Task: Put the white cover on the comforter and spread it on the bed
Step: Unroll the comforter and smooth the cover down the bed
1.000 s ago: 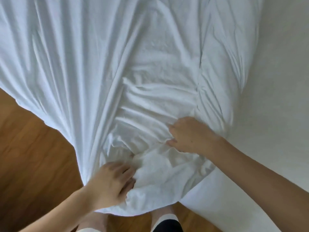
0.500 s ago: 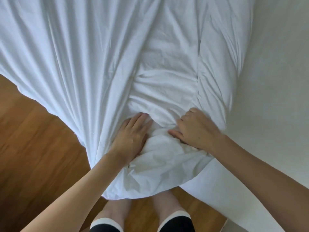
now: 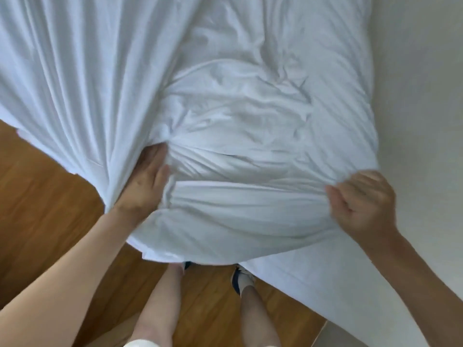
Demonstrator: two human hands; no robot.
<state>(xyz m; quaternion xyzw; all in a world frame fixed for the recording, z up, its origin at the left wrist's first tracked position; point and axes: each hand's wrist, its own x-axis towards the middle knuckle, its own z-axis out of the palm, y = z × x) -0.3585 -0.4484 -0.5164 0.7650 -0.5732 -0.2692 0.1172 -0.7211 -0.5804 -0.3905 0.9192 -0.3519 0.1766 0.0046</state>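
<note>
The right hand [image 3: 363,204], at the lower right of the frame, is curled into a fist with a pinch of the white cover [image 3: 238,116] caught between thumb and fingers at the cloth's right edge. The left hand [image 3: 147,181], left of centre, has its fingers pushed into a deep fold of the same cloth, so their tips are hidden; the thumb lies straight along the fabric, and whether the fingers grip cannot be told. Between the hands a thick horizontal roll of cloth runs left to right. From there the cover stretches away toward the top of the frame, its long folds fanning to the upper left. It lies over the bed [image 3: 413,108], and its near end hangs above the wooden floor [image 3: 50,209].
</note>
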